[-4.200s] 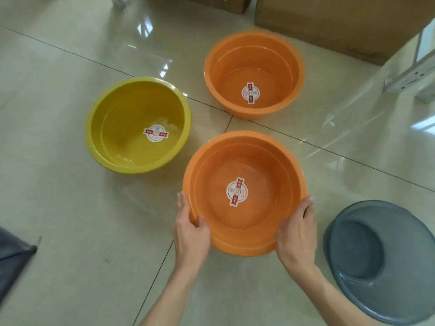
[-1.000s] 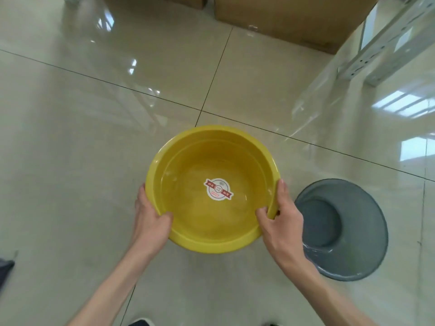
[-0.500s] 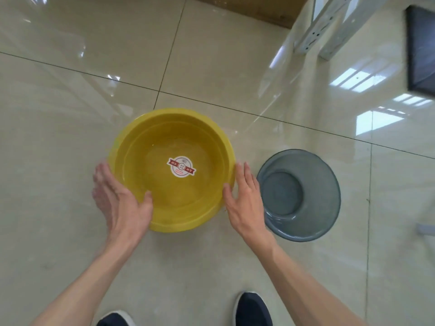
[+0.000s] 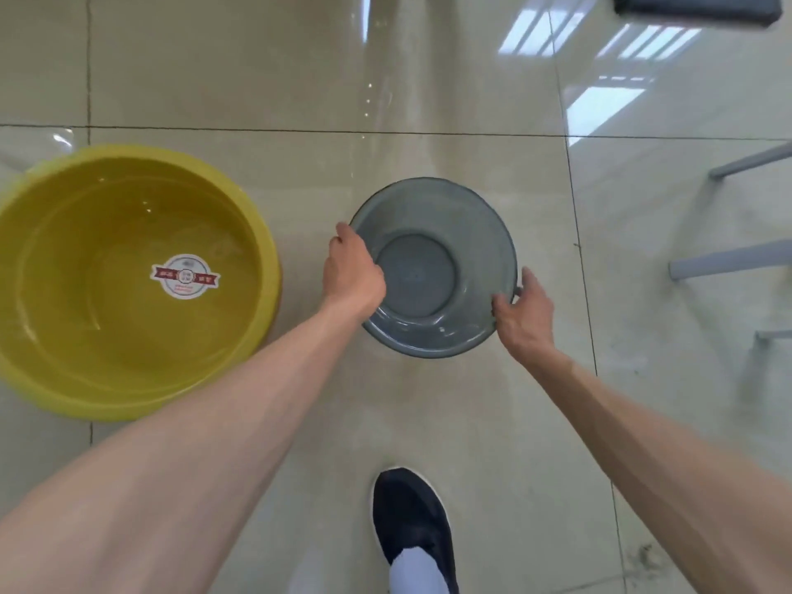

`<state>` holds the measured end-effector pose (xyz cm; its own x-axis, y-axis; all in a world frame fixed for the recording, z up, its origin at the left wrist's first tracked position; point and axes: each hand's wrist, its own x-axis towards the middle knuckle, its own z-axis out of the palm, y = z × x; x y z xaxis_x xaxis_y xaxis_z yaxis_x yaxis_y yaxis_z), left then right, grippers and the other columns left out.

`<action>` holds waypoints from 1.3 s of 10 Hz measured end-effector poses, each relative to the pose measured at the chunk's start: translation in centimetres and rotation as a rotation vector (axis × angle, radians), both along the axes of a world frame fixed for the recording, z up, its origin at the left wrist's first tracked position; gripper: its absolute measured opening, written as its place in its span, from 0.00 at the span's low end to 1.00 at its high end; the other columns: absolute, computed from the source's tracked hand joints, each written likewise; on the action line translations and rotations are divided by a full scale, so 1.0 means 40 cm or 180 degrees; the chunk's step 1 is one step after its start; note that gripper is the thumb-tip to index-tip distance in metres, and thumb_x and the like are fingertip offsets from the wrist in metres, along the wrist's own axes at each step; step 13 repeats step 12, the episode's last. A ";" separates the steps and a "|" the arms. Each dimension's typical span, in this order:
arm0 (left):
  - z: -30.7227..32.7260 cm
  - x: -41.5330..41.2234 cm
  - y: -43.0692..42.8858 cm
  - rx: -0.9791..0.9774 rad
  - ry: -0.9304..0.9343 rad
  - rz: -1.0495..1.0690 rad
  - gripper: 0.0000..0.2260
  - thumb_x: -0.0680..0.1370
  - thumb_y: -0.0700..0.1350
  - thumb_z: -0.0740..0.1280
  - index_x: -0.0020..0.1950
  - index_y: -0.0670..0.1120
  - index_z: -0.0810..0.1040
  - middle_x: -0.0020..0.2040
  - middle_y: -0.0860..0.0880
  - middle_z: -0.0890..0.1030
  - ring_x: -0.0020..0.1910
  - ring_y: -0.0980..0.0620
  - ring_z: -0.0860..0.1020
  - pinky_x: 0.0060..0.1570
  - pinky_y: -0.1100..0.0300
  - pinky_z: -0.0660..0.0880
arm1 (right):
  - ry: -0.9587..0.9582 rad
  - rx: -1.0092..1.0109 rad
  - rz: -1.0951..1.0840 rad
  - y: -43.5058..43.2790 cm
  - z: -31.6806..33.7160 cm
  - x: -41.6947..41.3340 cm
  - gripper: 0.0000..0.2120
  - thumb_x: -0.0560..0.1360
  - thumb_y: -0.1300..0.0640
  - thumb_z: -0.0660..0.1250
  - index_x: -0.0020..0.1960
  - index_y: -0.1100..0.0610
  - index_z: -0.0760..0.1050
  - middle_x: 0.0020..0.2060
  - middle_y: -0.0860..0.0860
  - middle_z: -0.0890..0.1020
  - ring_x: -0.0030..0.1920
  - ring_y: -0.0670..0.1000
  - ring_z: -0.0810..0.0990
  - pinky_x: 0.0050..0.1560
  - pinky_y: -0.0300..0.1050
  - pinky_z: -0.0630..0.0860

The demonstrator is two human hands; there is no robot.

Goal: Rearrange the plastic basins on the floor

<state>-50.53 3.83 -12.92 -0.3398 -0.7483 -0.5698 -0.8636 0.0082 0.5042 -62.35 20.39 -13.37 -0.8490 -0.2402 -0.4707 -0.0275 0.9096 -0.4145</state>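
Note:
A small grey basin (image 4: 433, 233) sits upright on the tiled floor in the middle of the view. My left hand (image 4: 353, 272) grips its left rim and my right hand (image 4: 525, 312) grips its lower right rim. A large yellow basin (image 4: 85, 336) with a round red and white sticker (image 4: 185, 276) inside stands on the floor at the left, apart from both hands. The two orange basins are out of view.
My black shoe (image 4: 411, 525) is on the floor near the bottom, below the grey basin. Grey metal legs (image 4: 728, 263) stand at the right edge. A dark flat object (image 4: 694, 8) lies at the top right.
Both hands have let go of the yellow basin and moved right onto the grey basin's rim. The view has swung right, so the yellow basin now lies at the left.

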 end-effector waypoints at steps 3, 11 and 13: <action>0.217 0.120 -0.053 -0.0110 0.1056 0.0685 0.18 0.77 0.34 0.61 0.62 0.50 0.79 0.47 0.56 0.83 0.46 0.57 0.82 0.41 0.75 0.74 | 0.0677 -0.0847 -0.0408 -0.073 0.209 0.069 0.08 0.71 0.67 0.59 0.46 0.58 0.73 0.28 0.51 0.70 0.25 0.45 0.72 0.29 0.40 0.76; -0.003 0.708 -0.243 -0.0947 -0.0786 0.1063 0.27 0.86 0.46 0.51 0.82 0.46 0.42 0.83 0.43 0.44 0.82 0.40 0.46 0.76 0.49 0.59 | 0.1064 0.0109 0.2573 -0.501 -0.011 0.541 0.32 0.81 0.67 0.58 0.80 0.65 0.45 0.80 0.63 0.46 0.80 0.64 0.51 0.78 0.51 0.51; 0.064 0.721 -0.249 -0.0877 -0.0218 0.1113 0.27 0.86 0.48 0.50 0.82 0.45 0.43 0.83 0.44 0.46 0.82 0.43 0.45 0.79 0.51 0.50 | 0.0846 -0.0265 0.2486 -0.493 0.064 0.523 0.26 0.85 0.59 0.51 0.80 0.65 0.48 0.80 0.61 0.51 0.81 0.59 0.51 0.80 0.49 0.49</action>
